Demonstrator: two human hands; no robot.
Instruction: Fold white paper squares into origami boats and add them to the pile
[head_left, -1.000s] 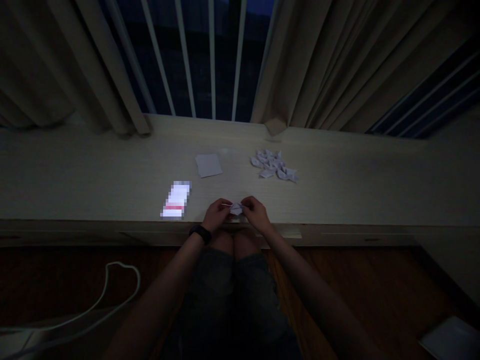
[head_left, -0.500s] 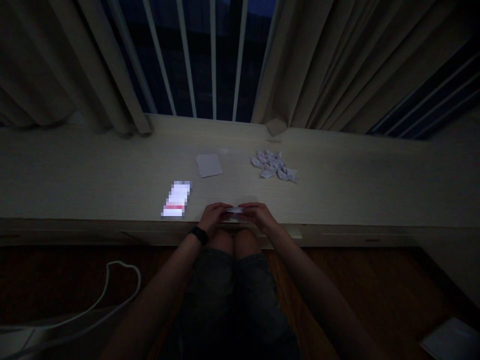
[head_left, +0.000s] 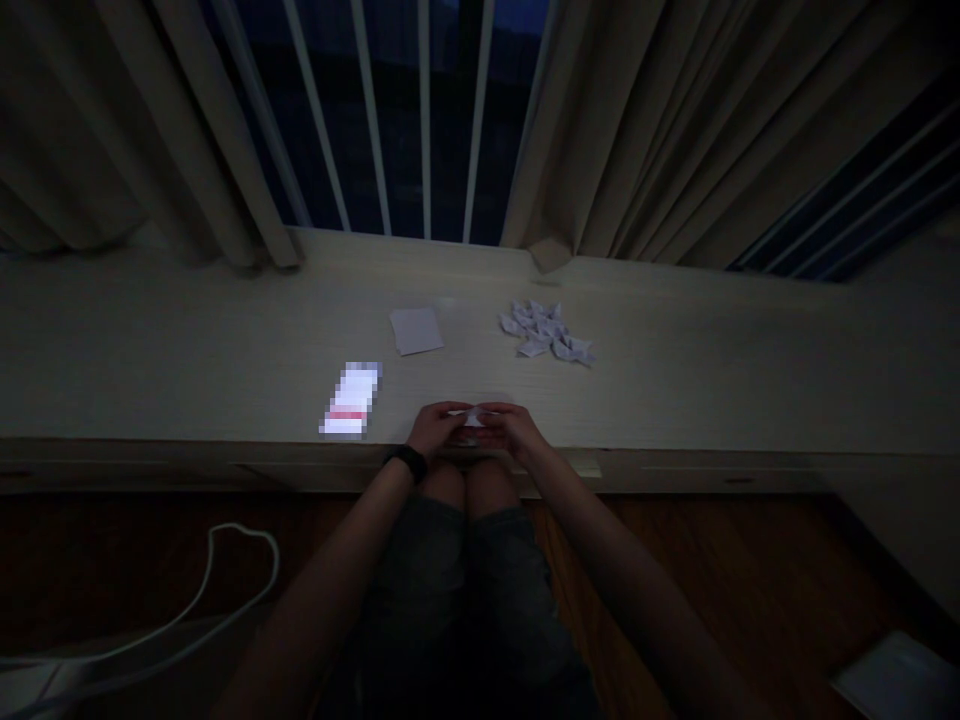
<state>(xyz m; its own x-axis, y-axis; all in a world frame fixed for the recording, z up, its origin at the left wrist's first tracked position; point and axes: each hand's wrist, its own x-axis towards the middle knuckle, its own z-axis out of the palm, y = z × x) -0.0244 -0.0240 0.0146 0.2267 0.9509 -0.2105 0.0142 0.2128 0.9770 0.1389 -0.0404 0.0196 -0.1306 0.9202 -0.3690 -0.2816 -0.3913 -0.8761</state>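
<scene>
A small folded piece of white paper [head_left: 473, 418] is pinched between my two hands, just above the front edge of the pale ledge [head_left: 675, 390]. My left hand [head_left: 438, 427], with a dark band on its wrist, is closed on the paper's left side. From the right, my right hand [head_left: 511, 428] grips the other side. Fingers cover much of the paper, so its exact shape is hard to make out. Beyond the hands lie a stack of square white paper sheets [head_left: 416, 331] and, to its right, a pile of folded paper pieces [head_left: 545, 331].
A lit phone [head_left: 350, 400], its screen blurred, lies on the ledge left of my hands. Curtains [head_left: 600, 130] and a barred window stand behind the ledge. A white cable [head_left: 244, 527] loops at lower left. A pale flat object [head_left: 900, 675] is at lower right.
My hands have drawn slightly closer together around the paper, which now shows a raised, peaked shape instead of a flat strip. The stack, the pile and the phone stay in place.
</scene>
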